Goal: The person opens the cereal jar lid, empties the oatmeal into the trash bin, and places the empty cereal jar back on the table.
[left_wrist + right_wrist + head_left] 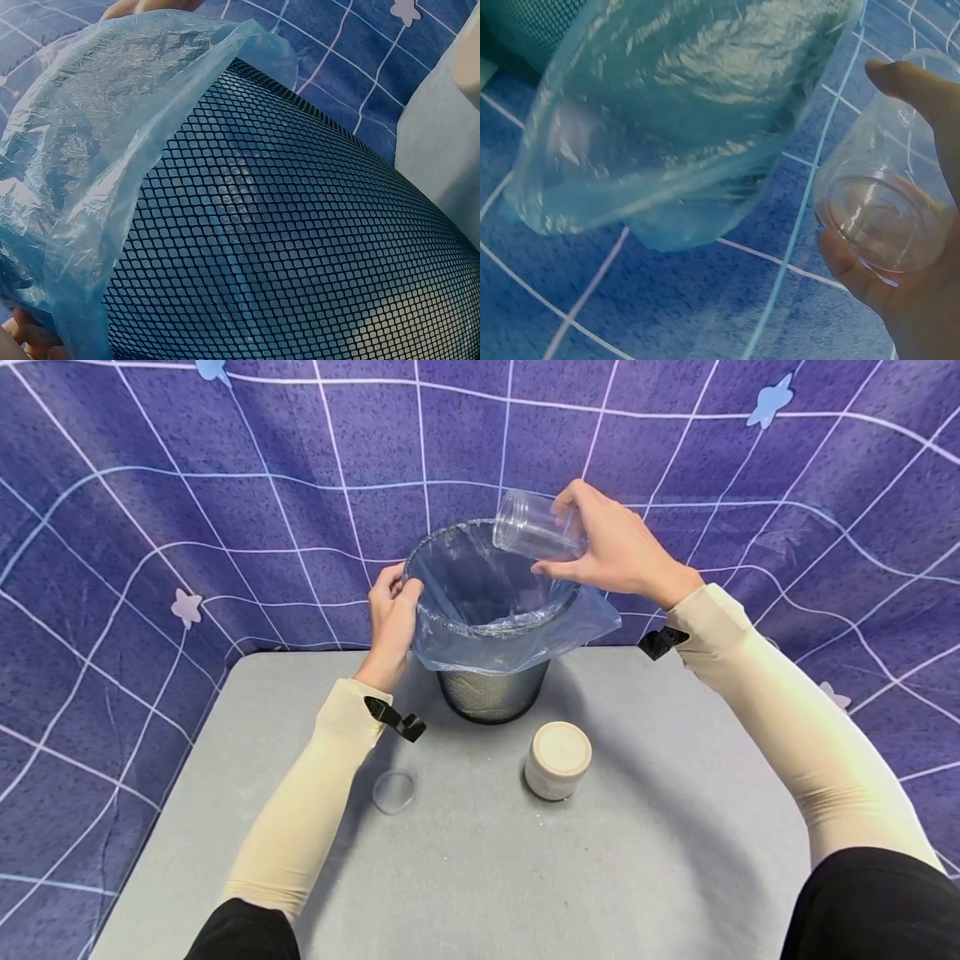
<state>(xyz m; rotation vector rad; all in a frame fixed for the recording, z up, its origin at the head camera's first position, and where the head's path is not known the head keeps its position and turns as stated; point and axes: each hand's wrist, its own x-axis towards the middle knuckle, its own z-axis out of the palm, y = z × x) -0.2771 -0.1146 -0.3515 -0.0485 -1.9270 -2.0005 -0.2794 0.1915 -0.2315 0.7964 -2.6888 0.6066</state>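
A mesh wastebasket lined with a blue plastic bag stands at the back of the table. My left hand grips its rim on the left side, thumb over the bag's edge. In the left wrist view the mesh wall and the bag's folded-over edge fill most of the picture. My right hand holds a clear plastic jar tipped on its side, with its mouth over the basket's opening. The right wrist view shows the jar's round base between thumb and fingers.
A clear round lid lies flat on the grey table, left of centre. A cream-coloured, round container stands in front of the basket, with small white crumbs near it. Behind hangs a purple gridded curtain.
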